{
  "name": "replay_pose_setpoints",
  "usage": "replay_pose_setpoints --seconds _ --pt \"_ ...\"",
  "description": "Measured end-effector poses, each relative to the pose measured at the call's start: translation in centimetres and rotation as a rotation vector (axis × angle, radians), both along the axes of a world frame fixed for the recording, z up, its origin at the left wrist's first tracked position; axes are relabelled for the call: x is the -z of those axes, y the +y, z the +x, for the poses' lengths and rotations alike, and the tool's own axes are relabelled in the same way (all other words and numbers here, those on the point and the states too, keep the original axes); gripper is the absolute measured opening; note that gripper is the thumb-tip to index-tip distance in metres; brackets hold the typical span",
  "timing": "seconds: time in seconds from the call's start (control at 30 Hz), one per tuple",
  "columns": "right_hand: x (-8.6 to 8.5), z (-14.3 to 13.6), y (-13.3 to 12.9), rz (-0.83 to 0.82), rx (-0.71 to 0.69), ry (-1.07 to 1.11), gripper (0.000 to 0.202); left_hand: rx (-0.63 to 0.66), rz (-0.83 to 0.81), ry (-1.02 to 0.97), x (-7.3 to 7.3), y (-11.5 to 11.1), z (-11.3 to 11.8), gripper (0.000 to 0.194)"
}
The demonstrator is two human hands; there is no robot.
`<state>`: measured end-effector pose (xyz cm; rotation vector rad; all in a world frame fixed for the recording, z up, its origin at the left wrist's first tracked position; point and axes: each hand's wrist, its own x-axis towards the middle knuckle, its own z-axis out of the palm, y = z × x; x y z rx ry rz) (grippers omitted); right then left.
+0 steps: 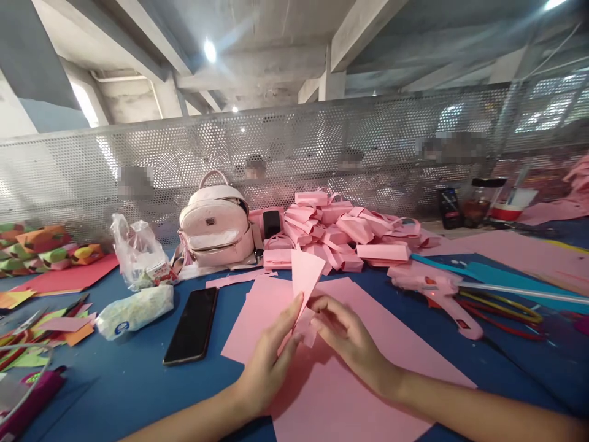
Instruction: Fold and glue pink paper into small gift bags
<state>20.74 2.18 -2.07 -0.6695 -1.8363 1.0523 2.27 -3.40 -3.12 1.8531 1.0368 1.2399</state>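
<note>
A folded piece of pink paper [306, 273] stands raised between my two hands, wider at its top than in the middle. My left hand [273, 347] pinches it from the left, thumb and fingers closed on its edge. From the right, the bent fingers of my right hand [347, 334] close on its lower part; their tips are partly hidden behind the paper. Large pink sheets [354, 393] lie on the blue table beneath both hands. Just beyond is a heap of folded pink paper pieces [340, 230].
Left of the sheets lie a black phone [191, 325] and a tissue pack [135, 310]. A pale pink backpack [216, 224] stands behind them. To the right rests a pink glue gun [439, 294] with its cord. A perforated metal screen [285, 147] borders the table's far side, with people beyond.
</note>
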Motion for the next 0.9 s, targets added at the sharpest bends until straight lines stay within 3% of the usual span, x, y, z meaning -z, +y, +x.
replay_pose_setpoints --seconds 0.17,0.47,0.73,0.9 --pt "-0.5 -0.3 -0.3 0.070 0.038 -0.046 0.020 0.003 0.011 -0.025 0.5 0.2 0.0 0.048" --pt "-0.2 -0.3 -0.5 0.196 0.097 -0.164 0.019 -0.005 -0.098 -0.069 -1.0 0.1 0.6 0.044" --pt "0.0 -0.5 -0.5 0.255 0.141 -0.153 0.032 0.035 -0.044 0.014 -0.8 0.2 0.6 0.046" --pt "0.4 -0.2 -0.3 0.255 0.155 -0.147 0.032 0.043 0.084 0.110 -0.1 0.2 0.5 0.051"
